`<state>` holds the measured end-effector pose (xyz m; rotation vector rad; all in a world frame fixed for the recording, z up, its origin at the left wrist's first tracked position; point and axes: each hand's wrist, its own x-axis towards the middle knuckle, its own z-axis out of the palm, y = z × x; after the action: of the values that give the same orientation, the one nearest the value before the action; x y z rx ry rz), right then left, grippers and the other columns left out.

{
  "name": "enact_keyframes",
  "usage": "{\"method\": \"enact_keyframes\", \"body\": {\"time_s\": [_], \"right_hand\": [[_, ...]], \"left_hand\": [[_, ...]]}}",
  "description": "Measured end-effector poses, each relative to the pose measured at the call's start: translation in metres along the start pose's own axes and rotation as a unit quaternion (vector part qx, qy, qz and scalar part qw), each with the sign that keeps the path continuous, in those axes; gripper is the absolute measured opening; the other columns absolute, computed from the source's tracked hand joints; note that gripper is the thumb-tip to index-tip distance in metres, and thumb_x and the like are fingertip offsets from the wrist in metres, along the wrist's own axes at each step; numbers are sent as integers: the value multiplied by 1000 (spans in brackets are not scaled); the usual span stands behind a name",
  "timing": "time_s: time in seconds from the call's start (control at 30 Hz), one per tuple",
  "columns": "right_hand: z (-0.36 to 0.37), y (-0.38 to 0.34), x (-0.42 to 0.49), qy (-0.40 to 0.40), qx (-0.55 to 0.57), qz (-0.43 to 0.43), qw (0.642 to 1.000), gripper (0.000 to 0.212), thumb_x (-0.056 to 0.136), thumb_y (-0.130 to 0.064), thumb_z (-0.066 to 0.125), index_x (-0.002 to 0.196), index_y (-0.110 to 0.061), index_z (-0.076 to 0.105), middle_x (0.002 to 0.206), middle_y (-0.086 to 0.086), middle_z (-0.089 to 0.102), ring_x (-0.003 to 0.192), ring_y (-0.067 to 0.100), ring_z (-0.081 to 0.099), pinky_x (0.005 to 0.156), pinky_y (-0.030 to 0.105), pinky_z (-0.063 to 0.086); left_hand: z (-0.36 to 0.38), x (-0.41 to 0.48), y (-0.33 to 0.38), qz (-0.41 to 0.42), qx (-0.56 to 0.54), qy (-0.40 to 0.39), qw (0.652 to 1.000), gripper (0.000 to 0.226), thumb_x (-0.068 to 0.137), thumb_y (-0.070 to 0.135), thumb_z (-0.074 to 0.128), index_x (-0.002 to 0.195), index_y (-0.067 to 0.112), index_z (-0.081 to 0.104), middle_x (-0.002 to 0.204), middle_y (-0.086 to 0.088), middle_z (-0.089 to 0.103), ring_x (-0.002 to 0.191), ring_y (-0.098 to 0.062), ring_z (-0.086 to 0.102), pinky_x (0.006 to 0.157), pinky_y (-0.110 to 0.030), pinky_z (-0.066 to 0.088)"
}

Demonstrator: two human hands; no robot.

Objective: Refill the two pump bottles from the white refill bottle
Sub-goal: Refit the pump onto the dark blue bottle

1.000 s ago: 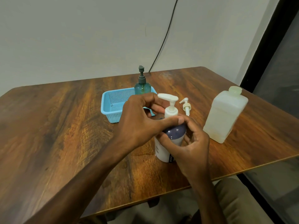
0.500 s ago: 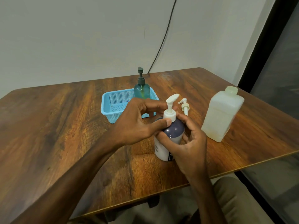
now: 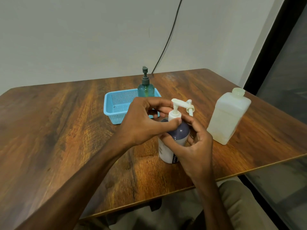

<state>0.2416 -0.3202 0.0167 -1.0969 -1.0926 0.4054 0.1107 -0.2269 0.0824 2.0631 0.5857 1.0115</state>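
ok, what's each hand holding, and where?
The left hand pinches the white pump collar of the purple-topped pump bottle; the right hand grips that bottle's body.

The light was soft, even and rather dim, with a greenish-grey cast on the wall (image 3: pixel 83 39) behind the purple-topped pump bottle (image 3: pixel 180 131). The table (image 3: pixel 66 130) carried a pale sheen far behind that bottle and a faint, diffuse shadow at the bottle's base. Right of the bottle, the white refill bottle (image 3: pixel 227 117) was smeared by motion blur along its right side. Left of the bottle, the table edges bowed with wide-angle distortion, and detail softened toward the near corner.
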Motion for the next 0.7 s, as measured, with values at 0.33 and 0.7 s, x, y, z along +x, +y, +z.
{"method": "enact_keyframes", "body": {"time_s": [0.33, 0.7], "right_hand": [[-3, 4, -1, -2, -15, -13, 1000, 60, 75, -20, 87, 129, -14, 62, 129, -5, 67, 123, 14, 62, 97, 36, 57], [-1, 1, 0, -2, 15, -6, 1000, 67, 73, -33, 85, 132, -14, 60, 131, -7, 66, 124, 15, 62, 95, 32, 57]], "left_hand": [[20, -8, -1, 4, 100, 20, 995, 72, 72, 61, 80, 135, 38, 55, 124, 24, 61, 112, 2, 57, 88, -14, 47], [13, -7, 1, -1, -30, -15, 999, 61, 79, 12, 73, 137, 21, 55, 106, 15, 78, 110, -4, 69, 83, -13, 50]]}}
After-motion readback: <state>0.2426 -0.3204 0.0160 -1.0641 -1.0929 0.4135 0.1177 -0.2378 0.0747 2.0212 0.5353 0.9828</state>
